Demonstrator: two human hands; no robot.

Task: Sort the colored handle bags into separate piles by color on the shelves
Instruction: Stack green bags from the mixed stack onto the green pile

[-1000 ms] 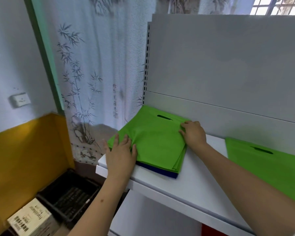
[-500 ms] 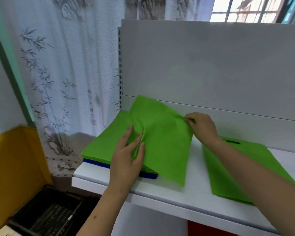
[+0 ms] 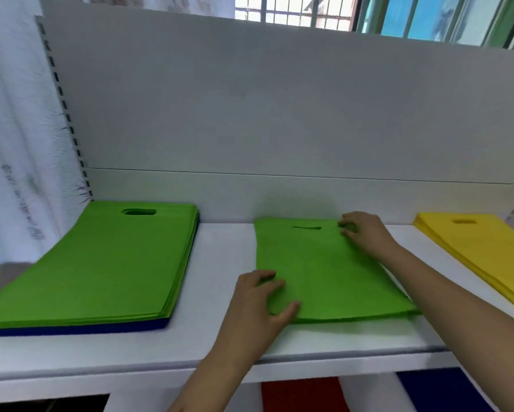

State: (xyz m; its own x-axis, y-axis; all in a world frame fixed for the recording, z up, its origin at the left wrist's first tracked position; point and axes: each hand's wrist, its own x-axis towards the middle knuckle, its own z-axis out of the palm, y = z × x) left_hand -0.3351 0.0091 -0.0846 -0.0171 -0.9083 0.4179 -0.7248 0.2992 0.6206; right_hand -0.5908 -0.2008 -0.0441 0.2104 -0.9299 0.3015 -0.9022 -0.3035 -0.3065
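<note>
Three piles of handle bags lie on the white shelf (image 3: 220,292): a thick green stack (image 3: 101,263) at the left, a thin green pile (image 3: 324,269) in the middle, and a yellow pile (image 3: 481,251) at the right, each well apart from the next. The left stack sits against the back panel (image 3: 279,99) with its handle cut-out toward the panel, and a dark blue bag (image 3: 71,330) shows as a strip under its front edge. The middle pile lies flat, its handle slot toward the back, its front edge near the shelf's front lip. The left hand (image 3: 258,307) rests at the pile's front left corner, fingers spread and slightly bent, thumb lying on the green fabric near the front edge and fingertips on the left edge; whether it pinches the top bag or only presses on it cannot be told. The right hand (image 3: 362,233) is at the back right corner of the same pile, beside the handle slot, fingers curled down onto the fabric with the tips close together; a true grip cannot be confirmed there either. Both forearms reach in from the lower right. Below the shelf, a red pile (image 3: 303,395) and a dark blue pile (image 3: 440,391) show on a lower level. A barred window (image 3: 294,13) stands above the back panel, and a pale printed curtain (image 3: 15,144) hangs at the left.
</note>
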